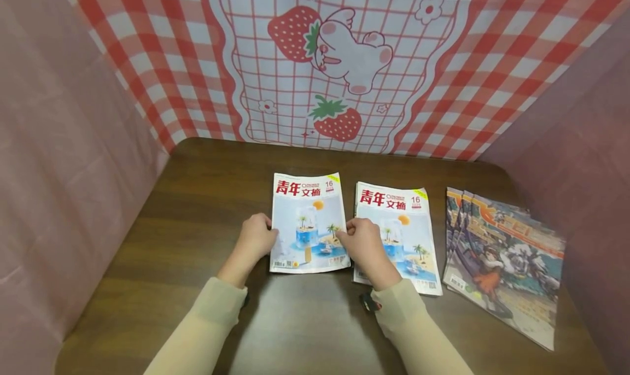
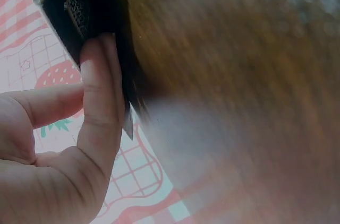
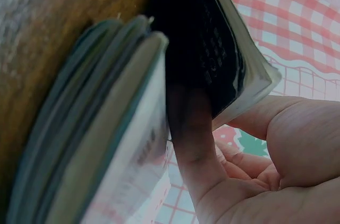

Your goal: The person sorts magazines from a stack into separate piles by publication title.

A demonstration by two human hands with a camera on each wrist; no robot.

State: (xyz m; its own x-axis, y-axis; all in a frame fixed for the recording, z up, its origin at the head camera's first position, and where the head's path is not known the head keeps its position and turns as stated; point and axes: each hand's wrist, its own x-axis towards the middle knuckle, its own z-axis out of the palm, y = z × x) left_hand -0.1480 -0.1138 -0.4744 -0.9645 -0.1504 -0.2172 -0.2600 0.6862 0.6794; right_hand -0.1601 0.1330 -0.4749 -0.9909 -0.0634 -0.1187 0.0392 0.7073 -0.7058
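Note:
Both hands hold a magazine (image 1: 305, 216) with red title characters and a beach-scene cover. My left hand (image 1: 255, 236) pinches its left edge, and my right hand (image 1: 365, 245) pinches the right edge. From the left wrist view, fingers (image 2: 101, 91) reach beneath the dark back cover (image 2: 87, 9). The right wrist view likewise shows a finger (image 3: 197, 139) under the dark underside, which stands off the wooden surface. Directly right lies a stack of magazines (image 1: 420, 227) with the same cover, partly hidden behind my right hand and wrist.
Farther right, several fanned magazines (image 1: 517, 271) with an illustrated cover overlap one another on the brown wooden table (image 1: 197, 216). A red-and-white checked strawberry cloth (image 1: 187, 52) hangs behind the table. Pink curtains (image 1: 64, 145) hang at both sides.

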